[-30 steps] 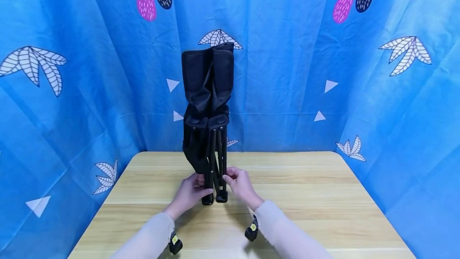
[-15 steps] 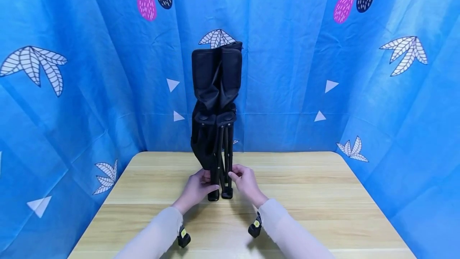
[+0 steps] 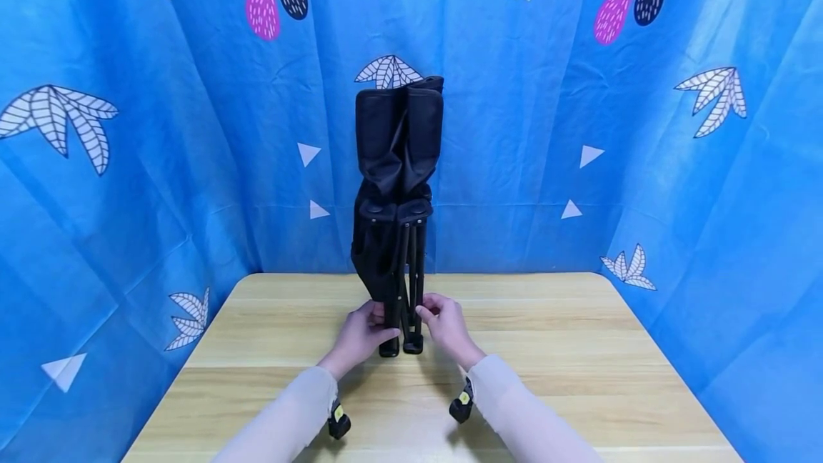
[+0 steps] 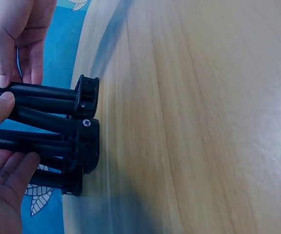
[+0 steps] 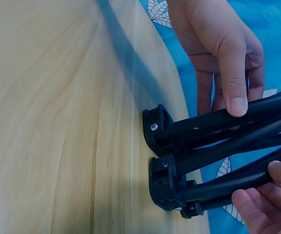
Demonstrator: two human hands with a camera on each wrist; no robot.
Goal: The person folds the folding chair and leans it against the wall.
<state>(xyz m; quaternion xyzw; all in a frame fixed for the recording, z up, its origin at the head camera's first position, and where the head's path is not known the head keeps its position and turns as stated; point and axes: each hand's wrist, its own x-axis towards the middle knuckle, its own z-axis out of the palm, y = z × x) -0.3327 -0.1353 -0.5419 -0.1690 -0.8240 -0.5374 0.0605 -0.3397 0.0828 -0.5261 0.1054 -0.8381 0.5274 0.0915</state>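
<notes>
A folded black camping chair (image 3: 379,120) stands upright on the table, fabric part on top and tubular legs below. My left hand (image 3: 362,334) holds the legs low on the left side, its thumb across the front tube. On the right side my right hand (image 3: 445,321) pinches a leg between thumb and fingers. In the left wrist view, the dark leg tubes (image 4: 43,112) run between both hands and end in plastic feet (image 4: 86,146). Close up in the right wrist view, screws show on these black feet (image 5: 162,183) at the wooden surface.
The light wooden table (image 3: 546,377) has rounded far corners. Behind and beside it hangs a blue curtain (image 3: 514,163) printed with leaves and triangles. Small black devices, one of them the left wrist camera (image 3: 338,420), hang below both wrists.
The folded chair has shifted to the right and slightly away, still upright. Both hands have moved along with it, the left more than the right, keeping their holds on the legs.
</notes>
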